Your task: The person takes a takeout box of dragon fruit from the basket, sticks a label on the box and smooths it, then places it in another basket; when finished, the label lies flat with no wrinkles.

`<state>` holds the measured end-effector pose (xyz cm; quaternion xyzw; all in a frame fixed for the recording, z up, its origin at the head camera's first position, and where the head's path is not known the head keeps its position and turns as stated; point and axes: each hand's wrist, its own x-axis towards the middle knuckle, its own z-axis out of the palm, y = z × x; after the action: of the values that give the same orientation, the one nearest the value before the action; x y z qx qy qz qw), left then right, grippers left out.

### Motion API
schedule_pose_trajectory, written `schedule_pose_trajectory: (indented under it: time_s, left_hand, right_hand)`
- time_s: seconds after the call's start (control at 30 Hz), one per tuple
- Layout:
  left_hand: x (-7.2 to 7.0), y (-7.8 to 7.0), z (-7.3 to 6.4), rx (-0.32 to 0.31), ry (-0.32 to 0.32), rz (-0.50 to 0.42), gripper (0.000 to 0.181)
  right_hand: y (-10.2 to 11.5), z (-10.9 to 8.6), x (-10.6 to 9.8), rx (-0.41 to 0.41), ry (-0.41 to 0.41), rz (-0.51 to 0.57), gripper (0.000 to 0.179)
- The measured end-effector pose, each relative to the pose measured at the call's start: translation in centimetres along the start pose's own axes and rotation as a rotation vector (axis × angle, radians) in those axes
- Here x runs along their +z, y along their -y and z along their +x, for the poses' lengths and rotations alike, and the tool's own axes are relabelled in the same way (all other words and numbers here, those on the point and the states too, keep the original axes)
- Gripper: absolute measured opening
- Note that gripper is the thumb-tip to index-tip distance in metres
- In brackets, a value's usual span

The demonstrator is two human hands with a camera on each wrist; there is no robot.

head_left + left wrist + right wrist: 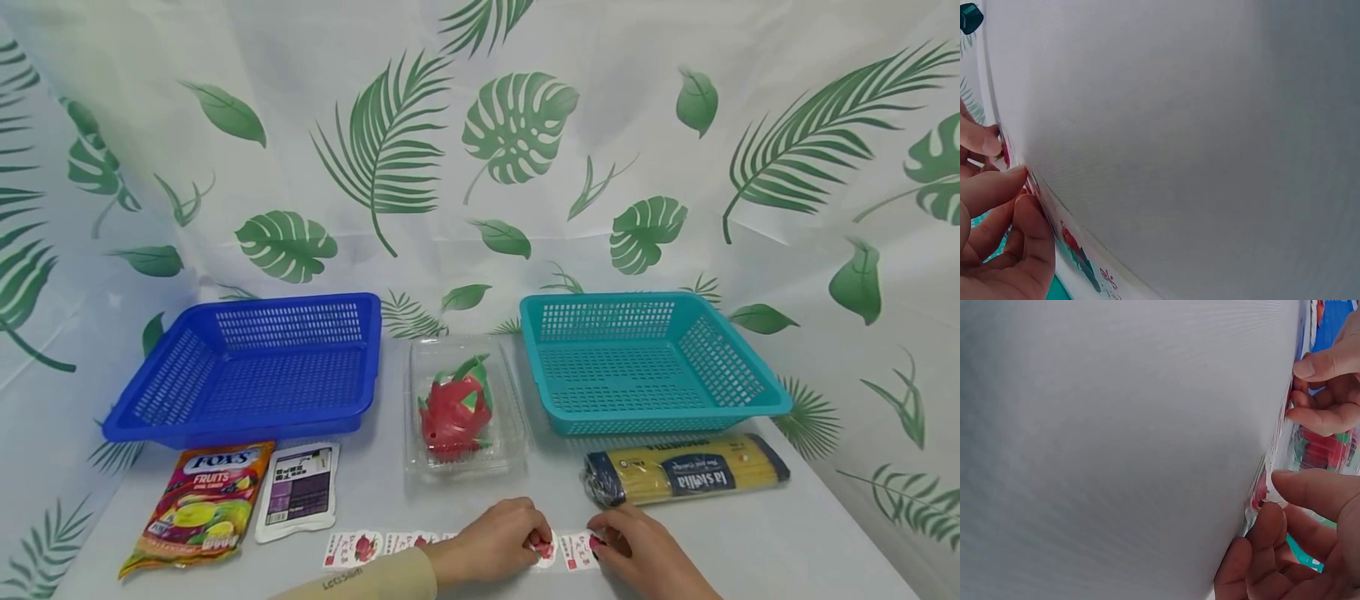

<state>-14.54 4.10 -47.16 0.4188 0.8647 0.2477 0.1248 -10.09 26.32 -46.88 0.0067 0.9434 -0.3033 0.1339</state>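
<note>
A strip of white labels printed with red dragon fruit lies along the near side of the table, partly hidden under the left forearm. My left hand pinches the strip between thumb and curled fingers, next to a round dragon fruit picture. Just to its right, my right hand has thumb and fingertips on the strip's right end. The right wrist view shows the label's edge between the right thumb and fingers. Beyond the hands, a red and green dragon fruit sits in a clear plastic box.
A blue basket stands back left and a teal basket back right. In front of the blue one lie a Fox's candy bag and a white-and-purple pouch. A spaghetti pack lies before the teal basket. Leaf-print cloth hangs behind.
</note>
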Motion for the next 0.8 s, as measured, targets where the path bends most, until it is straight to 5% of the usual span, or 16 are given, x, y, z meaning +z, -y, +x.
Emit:
schedule_pose_trajectory:
  time_s: [0.47,0.8]
  left_hand:
    - [0.3,-0.1,0.0,-0.043,-0.028,-0.053,0.008]
    - [0.5,-0.1,-0.1,-0.046,-0.050,-0.052,0.010]
  right_hand:
    - [0.0,0.0,-0.7,-0.097,-0.042,0.006,0.005]
    - [-0.4,-0.1,-1.3,-0.170,0.026,0.032,0.007]
